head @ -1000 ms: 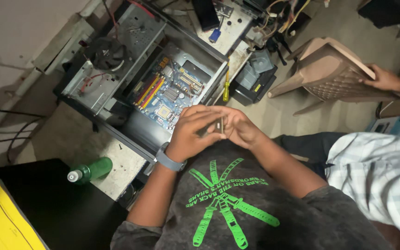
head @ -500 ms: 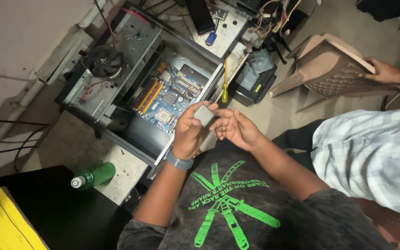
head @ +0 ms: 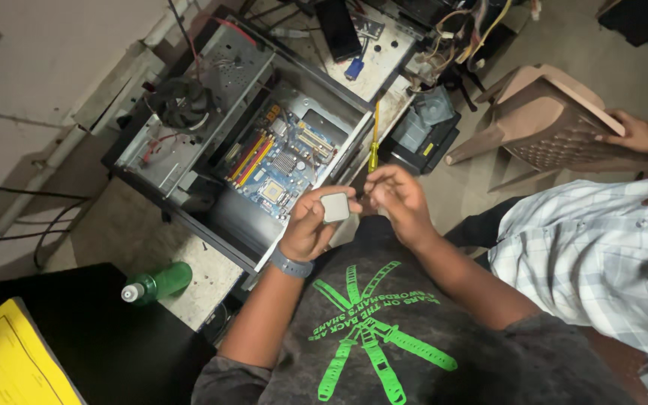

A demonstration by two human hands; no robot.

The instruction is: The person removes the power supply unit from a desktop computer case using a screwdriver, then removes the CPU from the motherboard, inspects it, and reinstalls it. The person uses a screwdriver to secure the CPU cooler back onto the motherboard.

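Note:
My left hand, with a grey band on its wrist, holds a small square grey processor chip between thumb and fingers, flat face up. My right hand is just right of the chip, apart from it, with its fingers curled together and nothing visible in them. Both hands hover over the near edge of an open computer case lying on its side. Inside it I see a blue motherboard with an empty square socket.
A yellow-handled screwdriver lies on the case's right edge. A green bottle lies near a black table with a yellow folder. At right sits a person in a plaid shirt, one hand on a tipped plastic chair.
My hands were clasped together around the chip. They have since parted, and the left hand now holds the chip alone, turned face up. The view has shifted slightly.

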